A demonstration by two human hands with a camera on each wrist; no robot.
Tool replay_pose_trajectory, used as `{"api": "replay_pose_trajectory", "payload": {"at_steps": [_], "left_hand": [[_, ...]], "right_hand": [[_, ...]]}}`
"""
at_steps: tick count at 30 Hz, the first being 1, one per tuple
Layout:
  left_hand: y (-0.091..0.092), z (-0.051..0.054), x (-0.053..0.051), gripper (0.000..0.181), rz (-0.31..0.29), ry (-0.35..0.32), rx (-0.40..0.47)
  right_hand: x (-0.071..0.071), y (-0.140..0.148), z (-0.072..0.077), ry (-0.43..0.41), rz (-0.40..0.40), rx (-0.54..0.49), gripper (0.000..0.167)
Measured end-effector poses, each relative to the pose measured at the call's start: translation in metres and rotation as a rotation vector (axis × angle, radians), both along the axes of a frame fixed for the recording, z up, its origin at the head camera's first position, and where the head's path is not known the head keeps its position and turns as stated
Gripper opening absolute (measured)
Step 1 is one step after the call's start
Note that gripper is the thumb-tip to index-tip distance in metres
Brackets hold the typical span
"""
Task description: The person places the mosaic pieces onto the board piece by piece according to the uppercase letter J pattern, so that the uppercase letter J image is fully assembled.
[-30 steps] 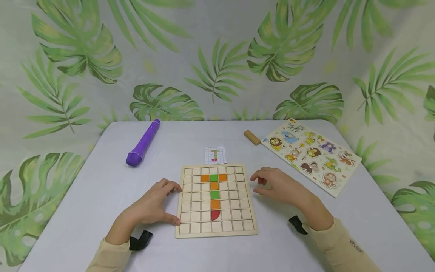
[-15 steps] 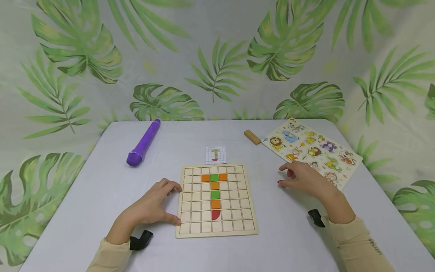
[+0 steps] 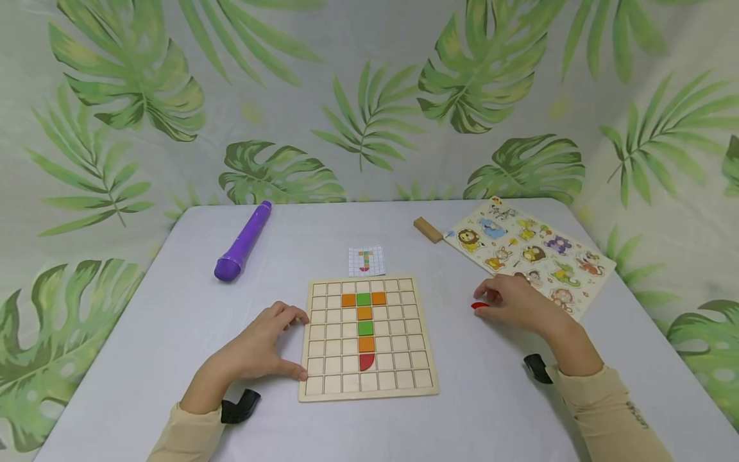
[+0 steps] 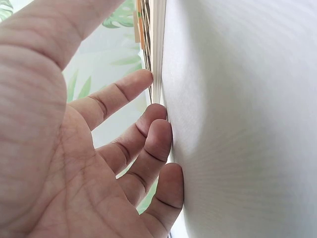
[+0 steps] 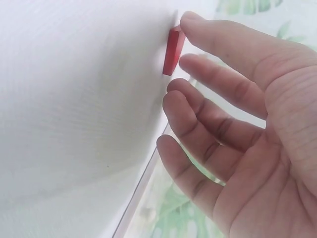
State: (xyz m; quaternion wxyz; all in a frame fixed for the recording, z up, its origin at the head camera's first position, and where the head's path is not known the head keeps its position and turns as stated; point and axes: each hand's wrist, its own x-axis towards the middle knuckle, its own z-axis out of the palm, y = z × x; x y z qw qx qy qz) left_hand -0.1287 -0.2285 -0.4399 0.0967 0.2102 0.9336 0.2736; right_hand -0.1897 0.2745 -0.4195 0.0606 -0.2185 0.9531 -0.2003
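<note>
A wooden grid board (image 3: 331, 385) lies flat on the table, with orange and green square tiles and a red rounded tile (image 3: 366, 362) in its cells. Along the board's left edge, my left hand (image 3: 260, 343) rests its thumb and fingertips; its fingers (image 4: 130, 85) look loosely bent in the left wrist view. My right hand (image 3: 514, 305) is to the right of the board, beside the animal puzzle. Thumb and index finger pinch a small red tile (image 5: 172, 52) close to the tabletop. Part of that tile is hidden by the thumb in the head view.
Behind the board lies a small printed pattern card (image 3: 376, 262). A purple toy microphone (image 3: 242, 244) is at the back left. The wooden animal puzzle (image 3: 508, 247) lies at the right, partly under my right hand, with a brown wooden block (image 3: 428, 230) at its left corner.
My right hand has moved right, away from the board's edge, towards the animal puzzle. The red tile now shows between its fingertips. The left hand stays at the board.
</note>
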Motion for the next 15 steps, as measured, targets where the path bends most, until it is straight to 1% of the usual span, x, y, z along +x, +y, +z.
{"api": "replay_pose_trajectory", "payload": {"at_steps": [4,8,15], "left_hand": [[0.0002,-0.0002,-0.0005,0.087,0.002,-0.003,0.001],[0.0002,-0.0001,-0.0006,0.087,0.006,-0.009,0.002],[0.0004,0.0000,0.0002,0.087,0.005,-0.005,0.002]], "right_hand": [[-0.0007,-0.0008,-0.0014,0.007,0.017,-0.002,0.015],[-0.0006,-0.0020,-0.0015,0.001,0.031,-0.003,0.012],[0.0005,-0.0039,-0.0008,-0.036,0.052,-0.046,0.019]]}}
